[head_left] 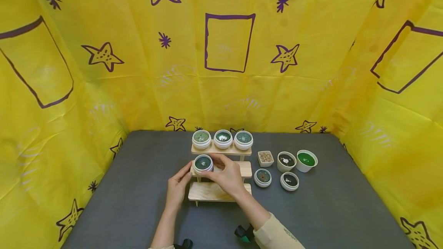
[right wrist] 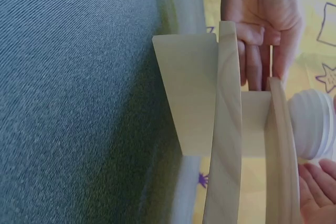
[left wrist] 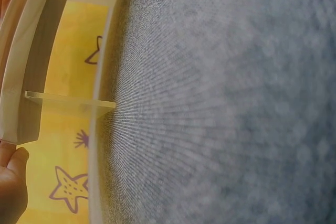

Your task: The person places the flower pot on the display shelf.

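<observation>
A three-tier wooden stand (head_left: 211, 191) stands on the table, and a round white jar (head_left: 203, 163) with dark green contents is at the left end of its middle tier. My right hand (head_left: 226, 176) holds this jar from the right, thumb in front and fingers behind. At the tier's left end, my left hand (head_left: 177, 190) grips the board's edge; in the right wrist view its fingers curl below the board. Three similar jars (head_left: 223, 138) with green contents line the top tier. The left wrist view shows mainly table and a board (left wrist: 21, 77) seen edge-on.
Right of the stand are a square cup of grains (head_left: 265, 158), a dark-filled cup (head_left: 286, 161), a green-filled cup (head_left: 307, 160) and two low jars (head_left: 262, 178). Yellow patterned cloth (head_left: 228, 99) encloses the grey table (head_left: 138, 187) at the back and sides.
</observation>
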Demonstrator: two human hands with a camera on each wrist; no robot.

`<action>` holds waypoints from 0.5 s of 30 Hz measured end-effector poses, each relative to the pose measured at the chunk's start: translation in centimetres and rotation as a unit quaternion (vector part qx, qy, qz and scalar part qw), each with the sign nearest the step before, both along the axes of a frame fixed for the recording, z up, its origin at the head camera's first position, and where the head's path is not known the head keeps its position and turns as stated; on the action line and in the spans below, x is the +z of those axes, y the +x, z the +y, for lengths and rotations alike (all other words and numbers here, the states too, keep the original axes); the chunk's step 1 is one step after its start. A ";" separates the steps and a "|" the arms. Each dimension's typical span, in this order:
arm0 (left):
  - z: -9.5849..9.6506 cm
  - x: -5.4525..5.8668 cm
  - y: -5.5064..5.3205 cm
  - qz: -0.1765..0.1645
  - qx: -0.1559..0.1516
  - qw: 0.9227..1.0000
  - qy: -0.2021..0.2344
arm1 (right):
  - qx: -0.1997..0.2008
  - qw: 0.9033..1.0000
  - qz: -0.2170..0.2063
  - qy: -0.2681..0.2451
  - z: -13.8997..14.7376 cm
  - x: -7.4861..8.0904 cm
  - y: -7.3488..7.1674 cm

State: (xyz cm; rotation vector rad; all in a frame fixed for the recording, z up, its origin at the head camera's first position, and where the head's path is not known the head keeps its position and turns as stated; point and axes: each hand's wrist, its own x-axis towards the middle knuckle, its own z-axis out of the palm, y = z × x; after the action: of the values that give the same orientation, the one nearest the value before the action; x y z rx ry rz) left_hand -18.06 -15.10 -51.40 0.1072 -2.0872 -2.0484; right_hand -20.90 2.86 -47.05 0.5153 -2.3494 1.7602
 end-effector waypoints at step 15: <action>0.1 0.1 0.0 -0.005 0.003 1.000 -0.003 | -0.054 0.998 -0.012 -0.013 4.1 0.4 1.0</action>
State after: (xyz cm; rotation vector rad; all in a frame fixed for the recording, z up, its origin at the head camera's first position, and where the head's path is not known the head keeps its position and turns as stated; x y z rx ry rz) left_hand -18.09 -15.05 -51.34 0.1234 -2.0954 -2.0416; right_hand -19.90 6.91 -46.60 0.3594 -2.3209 1.7553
